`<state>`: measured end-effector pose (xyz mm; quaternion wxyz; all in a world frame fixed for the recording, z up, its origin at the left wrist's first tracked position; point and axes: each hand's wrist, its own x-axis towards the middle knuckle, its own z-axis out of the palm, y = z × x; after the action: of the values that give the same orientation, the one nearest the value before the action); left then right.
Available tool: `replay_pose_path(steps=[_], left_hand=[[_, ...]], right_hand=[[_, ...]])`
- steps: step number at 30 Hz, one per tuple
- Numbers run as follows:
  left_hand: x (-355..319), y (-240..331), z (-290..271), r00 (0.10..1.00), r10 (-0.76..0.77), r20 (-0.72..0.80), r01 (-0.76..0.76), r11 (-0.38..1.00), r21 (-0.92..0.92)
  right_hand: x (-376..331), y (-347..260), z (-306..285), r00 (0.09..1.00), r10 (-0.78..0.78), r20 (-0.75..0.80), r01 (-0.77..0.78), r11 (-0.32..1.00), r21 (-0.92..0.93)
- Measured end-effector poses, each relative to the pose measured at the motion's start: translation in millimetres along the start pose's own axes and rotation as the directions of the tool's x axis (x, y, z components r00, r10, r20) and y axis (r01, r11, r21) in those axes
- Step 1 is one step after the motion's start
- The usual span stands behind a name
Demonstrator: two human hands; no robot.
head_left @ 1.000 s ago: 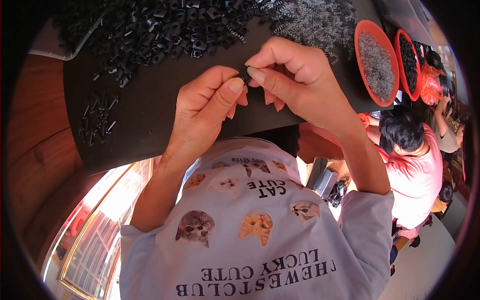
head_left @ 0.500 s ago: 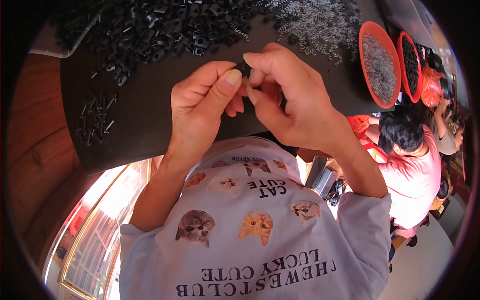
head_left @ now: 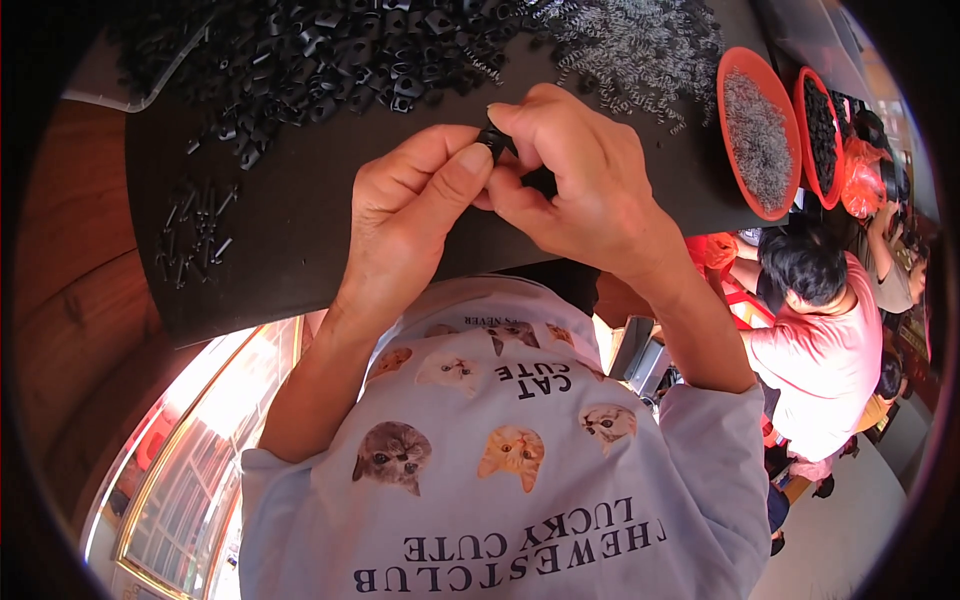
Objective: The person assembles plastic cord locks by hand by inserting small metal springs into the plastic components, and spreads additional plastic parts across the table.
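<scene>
Between my two hands, above the near part of the dark table (head_left: 330,200), is a small black plastic part (head_left: 493,140). My left hand (head_left: 415,195) pinches it between thumb and forefinger from the left. From the right, my right hand (head_left: 580,185) grips the same part, its thumb and fingers bent around it. Much of the part is hidden by the fingertips, and I cannot make out its full shape. Beyond my hands lies a heap of black plastic parts (head_left: 330,60). A pile of small metal springs (head_left: 640,50) adjoins it on the right.
Small pins (head_left: 200,225) lie scattered at the table's left. On the right stand a red bowl (head_left: 727,140) of metal springs and a second red bowl (head_left: 803,125) of black pieces. A clear plastic bin (head_left: 130,95) sits far left. A person in pink (head_left: 820,350) is nearby on the right.
My right hand's fingers have closed in more on the black part, and its thumb has drawn up toward the forefinger. My left hand has shifted slightly right, still pinching.
</scene>
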<state>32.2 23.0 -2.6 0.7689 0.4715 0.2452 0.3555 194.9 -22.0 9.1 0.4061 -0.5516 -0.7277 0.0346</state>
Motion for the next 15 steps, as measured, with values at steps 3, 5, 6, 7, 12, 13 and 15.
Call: replay_pose_path(steps=[3, 5, 6, 7, 12, 13, 15], left_hand=[[-0.3, -4.3, 0.9, 0.999, 0.052, -0.006, -0.052, 0.995, 0.083], [-1.5, -5.8, 0.8, 0.996, 0.090, -0.003, -0.089, 0.987, 0.135], [-2.9, -5.3, 0.7, 0.994, 0.109, -0.032, -0.100, 0.974, 0.203], [-3.4, -5.3, 0.8, 0.990, 0.130, -0.060, -0.109, 0.957, 0.269], [-2.8, -7.8, 1.1, 0.992, 0.127, -0.029, -0.122, 0.984, 0.129], [-2.4, -7.9, 0.9, 0.993, 0.118, -0.013, -0.116, 0.990, 0.084], [-3.0, -5.3, 3.1, 0.994, 0.110, -0.027, -0.106, 0.988, 0.113]], right_hand=[[1.0, 0.0, 0.5, 1.000, -0.005, -0.022, 0.006, 1.000, 0.028], [0.8, -2.4, 4.2, 1.000, -0.007, 0.000, 0.007, 0.999, 0.047], [0.0, -2.7, 6.3, 1.000, -0.007, -0.001, 0.007, 0.999, 0.045], [-1.5, -3.2, 8.5, 0.999, -0.036, -0.017, 0.037, 0.999, 0.037], [-3.0, -4.9, -0.8, 1.000, -0.020, 0.007, 0.020, 1.000, 0.008], [-1.7, -6.2, -3.2, 1.000, 0.003, 0.003, -0.003, 1.000, -0.005], [-1.1, -5.2, -7.8, 1.000, 0.028, -0.001, -0.028, 0.999, -0.018]])
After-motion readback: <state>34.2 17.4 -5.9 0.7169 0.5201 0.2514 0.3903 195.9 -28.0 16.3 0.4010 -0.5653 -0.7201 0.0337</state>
